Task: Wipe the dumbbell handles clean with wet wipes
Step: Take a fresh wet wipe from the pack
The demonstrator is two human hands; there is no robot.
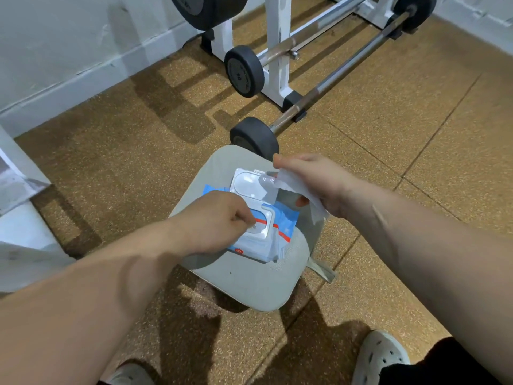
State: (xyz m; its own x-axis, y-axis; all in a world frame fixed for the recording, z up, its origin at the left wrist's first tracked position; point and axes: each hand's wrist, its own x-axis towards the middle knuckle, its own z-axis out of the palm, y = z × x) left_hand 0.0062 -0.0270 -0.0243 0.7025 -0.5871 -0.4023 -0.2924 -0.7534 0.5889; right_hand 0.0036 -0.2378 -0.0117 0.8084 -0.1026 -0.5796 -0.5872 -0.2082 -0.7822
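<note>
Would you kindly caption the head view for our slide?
Right hand holds a wet wipe by the open-lidded wipes pack on a grey stool; left hand pinches at its opening.

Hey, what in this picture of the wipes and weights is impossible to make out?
Head view:
- Wipe pack opening: covered by the left hand; what its fingertips do there is unclear.
- Pack print: too small, partly under that hand.
- Big weight plate: cut off by the top edge.
- Wipe: bunched in the right hand, full shape hidden.
</note>
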